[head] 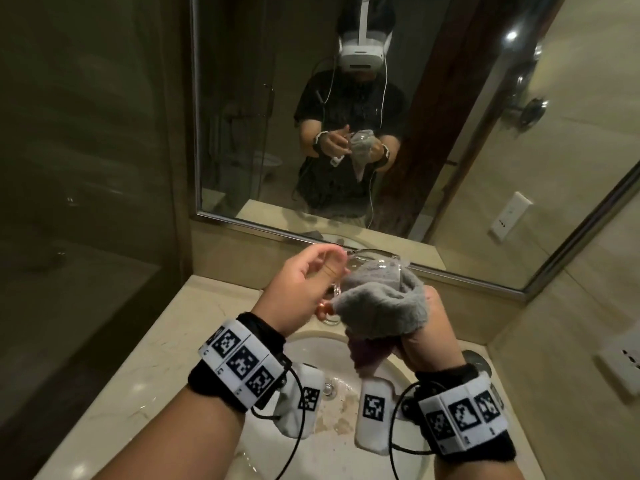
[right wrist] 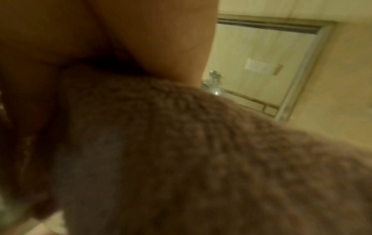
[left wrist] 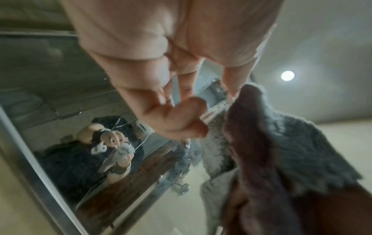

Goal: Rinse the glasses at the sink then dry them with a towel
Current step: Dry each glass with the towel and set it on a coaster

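Note:
Above the sink [head: 300, 344] I hold a pair of thin-rimmed glasses [head: 375, 253]. My left hand [head: 310, 277] pinches the frame at its left side between thumb and fingers; the left wrist view shows that hand [left wrist: 171, 101] against the wet rim of the glasses [left wrist: 214, 111]. A grey towel [head: 381, 306] is bunched over the right lens. My right hand [head: 427, 336] grips it from below, so most of that lens is hidden. The towel [left wrist: 286, 143] fills the right of the left wrist view. In the right wrist view the towel [right wrist: 201, 159] and my right hand [right wrist: 145, 39] block nearly everything.
A large mirror [head: 450, 168] stands right behind the sink and reflects me. Beige counter [head: 166, 341] runs left of the basin, with a glass partition [head: 86, 168] beyond. A wall socket [head: 620, 365] sits at the right. My hands hide most of the tap [head: 329, 318].

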A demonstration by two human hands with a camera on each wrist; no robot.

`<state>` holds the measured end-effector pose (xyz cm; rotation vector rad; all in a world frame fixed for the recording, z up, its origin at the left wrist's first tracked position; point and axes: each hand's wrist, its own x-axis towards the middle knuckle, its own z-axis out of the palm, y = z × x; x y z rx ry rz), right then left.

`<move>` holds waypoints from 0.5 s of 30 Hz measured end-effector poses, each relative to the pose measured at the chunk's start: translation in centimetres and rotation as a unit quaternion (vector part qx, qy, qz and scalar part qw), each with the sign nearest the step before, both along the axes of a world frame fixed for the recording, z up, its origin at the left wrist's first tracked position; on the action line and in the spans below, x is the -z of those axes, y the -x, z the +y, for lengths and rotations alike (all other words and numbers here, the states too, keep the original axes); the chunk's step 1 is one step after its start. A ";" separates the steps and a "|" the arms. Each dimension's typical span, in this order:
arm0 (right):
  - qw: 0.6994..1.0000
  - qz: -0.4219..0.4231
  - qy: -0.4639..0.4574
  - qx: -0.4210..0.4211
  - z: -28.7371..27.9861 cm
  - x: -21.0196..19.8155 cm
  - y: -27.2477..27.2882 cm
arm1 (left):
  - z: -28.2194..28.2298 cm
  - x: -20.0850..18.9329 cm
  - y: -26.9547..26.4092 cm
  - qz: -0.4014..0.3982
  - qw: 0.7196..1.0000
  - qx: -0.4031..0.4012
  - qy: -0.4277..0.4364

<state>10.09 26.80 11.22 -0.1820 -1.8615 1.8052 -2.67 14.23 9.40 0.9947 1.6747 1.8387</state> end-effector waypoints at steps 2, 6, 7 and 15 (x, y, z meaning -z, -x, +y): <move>1.000 0.001 0.020 -0.015 -0.4 0.0 0.0 | 0.0 0.1 0.3 0.040 0.999 0.002 -0.009; 0.988 0.039 0.136 -0.055 0.0 0.3 0.2 | 0.3 0.5 0.3 0.123 0.991 0.026 -0.040; 0.990 0.042 0.128 -0.038 0.2 0.5 0.3 | 0.5 0.7 0.4 0.120 0.992 0.011 -0.039; 0.996 -0.026 0.008 0.085 0.3 0.0 0.8 | 0.5 0.8 0.3 -0.078 0.995 0.004 -0.065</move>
